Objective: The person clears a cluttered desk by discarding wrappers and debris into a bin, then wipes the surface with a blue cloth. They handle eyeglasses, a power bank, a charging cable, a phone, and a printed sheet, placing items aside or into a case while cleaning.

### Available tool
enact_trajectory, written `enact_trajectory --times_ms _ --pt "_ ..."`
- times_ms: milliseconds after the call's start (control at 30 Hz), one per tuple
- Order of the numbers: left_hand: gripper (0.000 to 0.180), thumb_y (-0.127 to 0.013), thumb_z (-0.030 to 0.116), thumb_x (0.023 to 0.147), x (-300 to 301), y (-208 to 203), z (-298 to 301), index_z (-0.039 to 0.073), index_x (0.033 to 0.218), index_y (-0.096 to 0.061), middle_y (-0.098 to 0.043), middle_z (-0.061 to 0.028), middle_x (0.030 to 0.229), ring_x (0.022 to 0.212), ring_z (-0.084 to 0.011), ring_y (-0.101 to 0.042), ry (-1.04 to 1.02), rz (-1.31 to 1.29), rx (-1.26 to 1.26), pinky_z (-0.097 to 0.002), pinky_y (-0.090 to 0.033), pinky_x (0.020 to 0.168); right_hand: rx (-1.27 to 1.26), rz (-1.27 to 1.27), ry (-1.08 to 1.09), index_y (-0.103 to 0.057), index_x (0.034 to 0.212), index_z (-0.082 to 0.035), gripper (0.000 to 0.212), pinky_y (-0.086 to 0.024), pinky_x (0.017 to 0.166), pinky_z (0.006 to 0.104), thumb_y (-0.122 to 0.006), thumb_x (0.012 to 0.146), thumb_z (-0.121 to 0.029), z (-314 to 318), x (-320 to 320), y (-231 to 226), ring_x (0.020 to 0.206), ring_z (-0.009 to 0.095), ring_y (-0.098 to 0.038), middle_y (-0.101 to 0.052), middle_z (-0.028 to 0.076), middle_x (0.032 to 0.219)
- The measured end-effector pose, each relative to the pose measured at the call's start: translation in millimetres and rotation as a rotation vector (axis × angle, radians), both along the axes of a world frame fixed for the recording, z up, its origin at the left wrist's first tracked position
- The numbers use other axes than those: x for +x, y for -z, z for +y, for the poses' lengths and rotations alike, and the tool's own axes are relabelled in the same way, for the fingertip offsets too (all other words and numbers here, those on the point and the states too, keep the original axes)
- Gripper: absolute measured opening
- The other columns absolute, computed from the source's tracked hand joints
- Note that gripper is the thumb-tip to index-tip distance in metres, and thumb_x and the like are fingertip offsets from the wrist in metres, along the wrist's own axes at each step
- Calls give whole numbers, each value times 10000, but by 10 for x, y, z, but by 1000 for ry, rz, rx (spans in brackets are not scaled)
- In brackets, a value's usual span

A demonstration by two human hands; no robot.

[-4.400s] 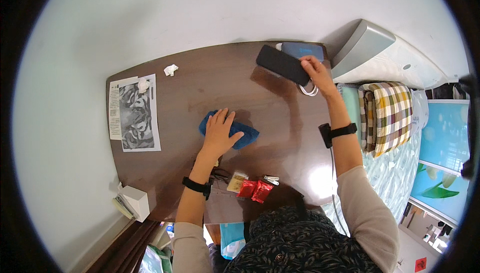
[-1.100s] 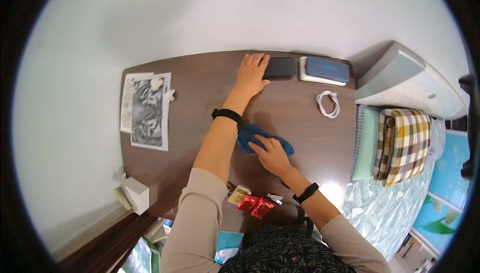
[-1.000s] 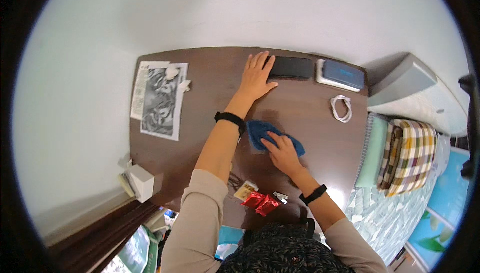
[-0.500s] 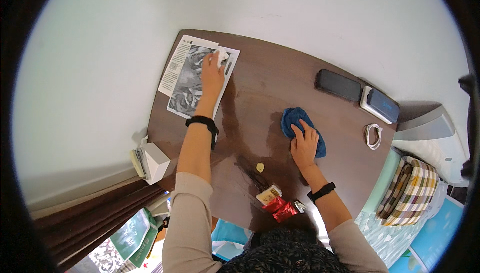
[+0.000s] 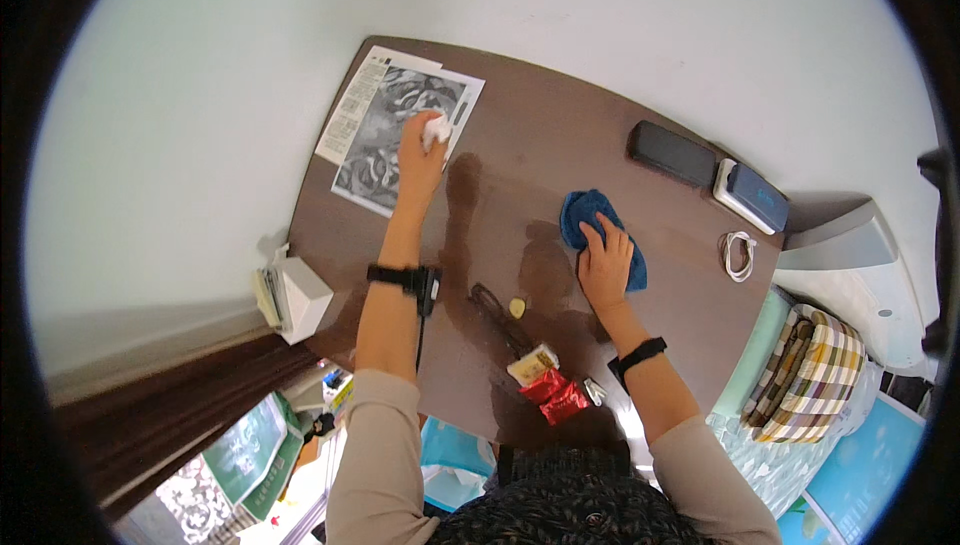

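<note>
My left hand (image 5: 418, 163) is closed on a crumpled white tissue (image 5: 436, 132), above a printed sheet with a grey picture (image 5: 372, 145) at the table's far left. A second printed sheet (image 5: 345, 125) lies partly under that one. On the right, my right hand (image 5: 606, 267) presses on a folded dark blue cloth (image 5: 584, 209), its bent fingers gripping the fabric against the brown table (image 5: 520, 145). Whatever lies beneath the cloth is hidden. A black band is around each wrist.
Near the front edge lie red wrappers (image 5: 562, 402), a cream packet (image 5: 532, 365), a small yellowish piece (image 5: 517, 307) and dark glasses-like frames (image 5: 490, 303). A black case (image 5: 672, 153), a phone-like device (image 5: 757, 195) and a coiled white cable (image 5: 739, 256) line the right side. A white box (image 5: 305, 295) stands left.
My left hand has drawn the tissue back toward me over the printed sheet. My right hand stays on the blue cloth. The whole view has shifted slightly.
</note>
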State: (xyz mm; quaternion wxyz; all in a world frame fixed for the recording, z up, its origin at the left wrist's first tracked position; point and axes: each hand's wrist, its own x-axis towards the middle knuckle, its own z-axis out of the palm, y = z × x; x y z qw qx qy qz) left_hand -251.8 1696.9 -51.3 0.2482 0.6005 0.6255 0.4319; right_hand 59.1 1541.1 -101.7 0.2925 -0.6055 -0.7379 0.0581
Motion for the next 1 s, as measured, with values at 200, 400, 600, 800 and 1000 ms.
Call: enact_trajectory --times_ms 200,400,600,800,1000 --pt "319 -654 114 947 -51 -619 -2139 119 1253 -561 -608 -37 1128 937 -105 -606 -168 -411 -245 -229 -532 660 -59 125 -107 -609 1261 -125 488 -397 1000 466 -604 803 45 -117 75 42 1175 370 -506 -529 134 1392" --pt "325 -612 90 973 255 -627 -4082 125 1282 -518 -625 -40 1202 918 -126 -618 -500 -900 -275 -251 -528 673 -153 111 -394 -561 1338 -128 528 -380 1047 480 -657 830 -23 -652 226 12 1232 379 -483 -489 152 1437" --pt "238 -595 133 996 805 -248 -5875 152 1226 -534 -628 -7 1047 821 -132 -625 -856 -1418 -179 -250 -509 630 2 128 -371 -534 1359 -75 491 -365 1074 482 -661 886 -114 -1226 316 -464 1263 391 -455 -471 179 1428" --pt "287 -592 181 1001 1059 214 -7406 190 1268 -488 -581 -17 1154 959 -173 -589 -1179 -1477 -126 -326 -515 718 -247 249 -790 -592 1291 -70 352 -364 1085 441 -600 941 -105 -2563 -164 -887 1288 340 -461 -502 142 1401" --pt "365 -611 200 977 600 672 -8439 173 1307 -457 -512 -55 1293 1098 -258 -539 -1379 -1401 42 -443 -535 871 -419 299 -923 -658 1163 -69 241 -432 1028 412 -600 929 -68 -3480 -590 -749 1235 322 -525 -571 126 1321"
